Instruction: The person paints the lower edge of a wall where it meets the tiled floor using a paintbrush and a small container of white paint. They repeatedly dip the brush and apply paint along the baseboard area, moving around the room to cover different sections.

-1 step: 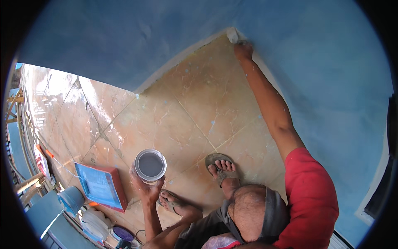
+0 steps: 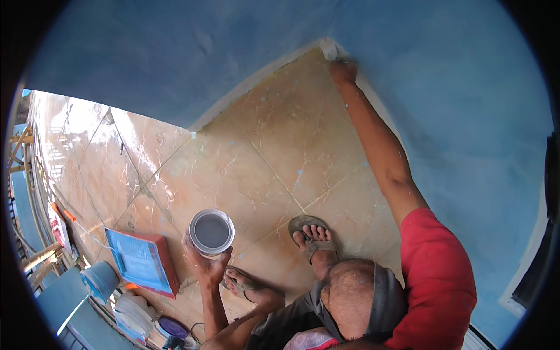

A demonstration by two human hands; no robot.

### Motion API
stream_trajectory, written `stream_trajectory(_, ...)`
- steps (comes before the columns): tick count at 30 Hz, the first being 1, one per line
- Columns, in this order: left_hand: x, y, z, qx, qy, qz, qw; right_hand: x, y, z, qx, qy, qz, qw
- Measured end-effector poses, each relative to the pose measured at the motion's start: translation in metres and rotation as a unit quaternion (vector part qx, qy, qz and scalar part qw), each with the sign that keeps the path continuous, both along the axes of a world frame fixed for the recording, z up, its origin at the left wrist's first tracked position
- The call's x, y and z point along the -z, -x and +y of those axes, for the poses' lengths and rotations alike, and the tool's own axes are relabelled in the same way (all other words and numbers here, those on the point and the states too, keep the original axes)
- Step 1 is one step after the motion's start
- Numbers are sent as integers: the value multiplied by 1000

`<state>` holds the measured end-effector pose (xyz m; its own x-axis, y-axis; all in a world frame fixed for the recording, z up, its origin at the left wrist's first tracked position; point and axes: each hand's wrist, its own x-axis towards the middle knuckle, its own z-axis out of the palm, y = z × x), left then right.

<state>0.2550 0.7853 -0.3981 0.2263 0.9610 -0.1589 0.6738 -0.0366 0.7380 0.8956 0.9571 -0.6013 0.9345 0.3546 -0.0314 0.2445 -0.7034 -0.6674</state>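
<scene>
My left hand (image 2: 205, 261) is wrapped round a round open can (image 2: 198, 248), held upright above the tiled floor. Inside the can is grey paint (image 2: 211, 231). My right arm reaches far forward to the inner corner where two blue walls meet the floor. There my right hand (image 2: 343, 71) is closed on a paintbrush (image 2: 330, 50), whose pale bristles press into the corner. Fingers hide most of its handle. A whitish strip (image 2: 256, 80) runs along the foot of the wall (image 2: 175, 64).
On the left lie a paint tray (image 2: 140, 259) with blue paint and an orange-handled tool (image 2: 69, 216). Behind them are a blue bucket (image 2: 100, 279), a purple-topped container (image 2: 173, 327) and a bamboo railing. My sandalled feet (image 2: 315, 239) rest on the paint-spotted tiles (image 2: 233, 175).
The paintbrush has turned slightly in the corner, with a small shift of my right hand. My left hand and the can look the same.
</scene>
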Motion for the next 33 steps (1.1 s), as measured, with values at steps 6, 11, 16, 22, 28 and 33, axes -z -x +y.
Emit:
stream_trajectory(6,-1,-7,8,13,-39,19,999,1,26,-27,41,-348,198,915)
stream_trajectory(11,1,-8,7,-7,-20,-9,1000,2,11,-4,13,-185,65,980)
stream_trajectory(16,3,-7,6,13,-16,5,1000,-1,15,4,75,-378,92,918)
stream_trajectory(22,4,-6,4,2,1,-3,1000,-36,54,-19,23,-422,303,854)
stream_trajectory(28,10,-4,4,3,1,-30,1000,-51,46,-11,60,-449,345,822)
stream_trajectory(33,11,1,1,3,1,-25,1000,-43,61,-29,139,-488,323,799)
